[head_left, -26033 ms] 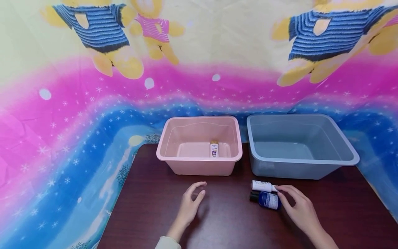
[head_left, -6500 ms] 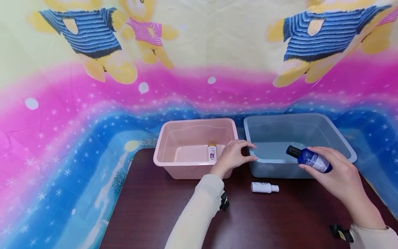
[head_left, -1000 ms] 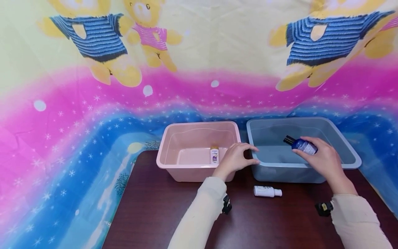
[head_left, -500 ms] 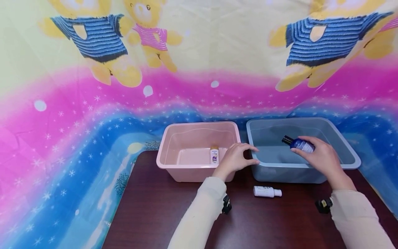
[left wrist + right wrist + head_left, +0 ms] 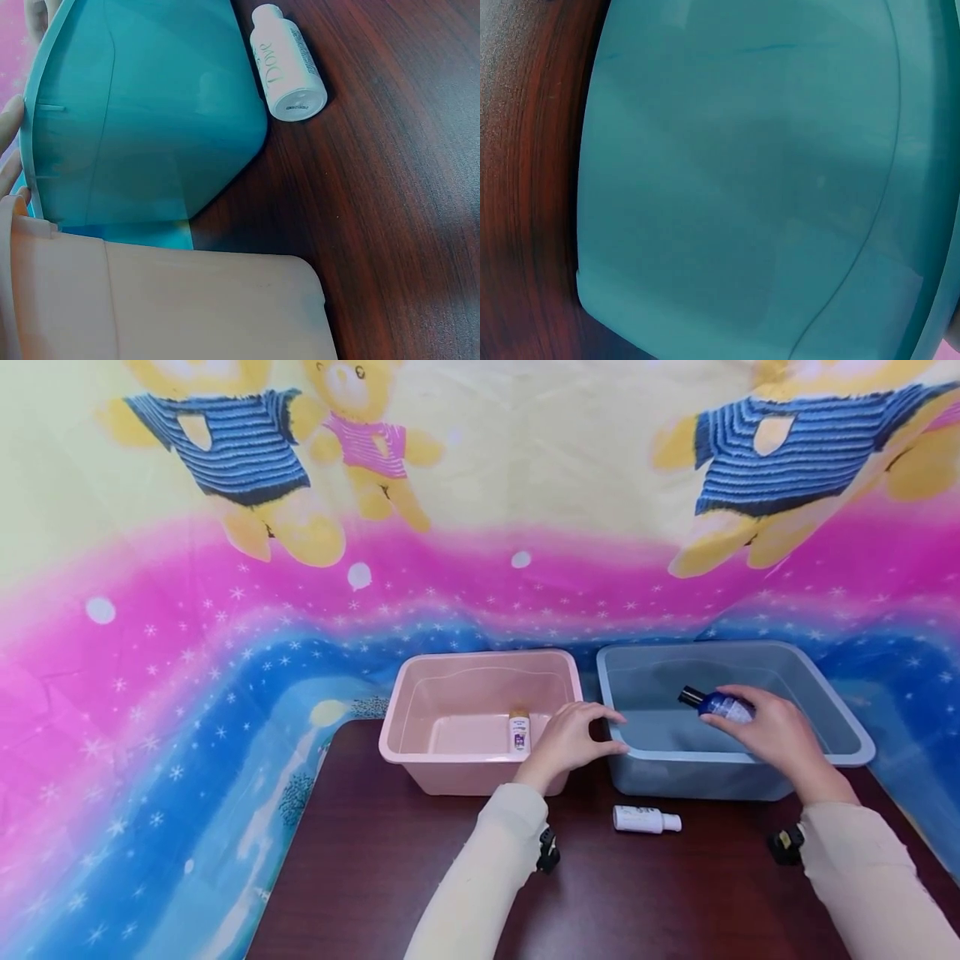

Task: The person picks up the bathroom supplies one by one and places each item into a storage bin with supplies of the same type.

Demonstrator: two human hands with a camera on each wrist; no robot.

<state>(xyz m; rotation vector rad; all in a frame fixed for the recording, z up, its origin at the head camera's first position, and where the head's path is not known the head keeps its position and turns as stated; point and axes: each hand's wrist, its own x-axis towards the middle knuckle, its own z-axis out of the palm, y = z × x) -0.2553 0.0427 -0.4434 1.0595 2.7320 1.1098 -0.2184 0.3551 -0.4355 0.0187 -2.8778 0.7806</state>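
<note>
My right hand (image 5: 780, 731) holds a dark blue bottle (image 5: 729, 705) with a black cap over the grey-blue tub (image 5: 675, 777); the cap points left and slightly up. My left hand (image 5: 570, 739) reaches across the pink tub's right corner. Its thumb and fingertips touch the grey-blue tub's left rim, spread apart, and the left wrist view shows fingers (image 5: 10, 124) at that rim. A white bottle (image 5: 645, 819) lies on its side on the table in front of the tub; the left wrist view shows "Dove" on it. The right wrist view is filled by the tub's outer wall (image 5: 742, 180).
The pink tub (image 5: 465, 777) stands left of the grey-blue one, with a small white bottle with a gold cap (image 5: 519, 732) inside. Both tubs are at the back of the dark wooden table (image 5: 360, 877), against a printed cloth (image 5: 480, 510).
Since the oldest frame, my right hand has lifted the blue bottle from the table to above the grey-blue tub, and my left hand has reached its rim. Over the last second, little has moved.
</note>
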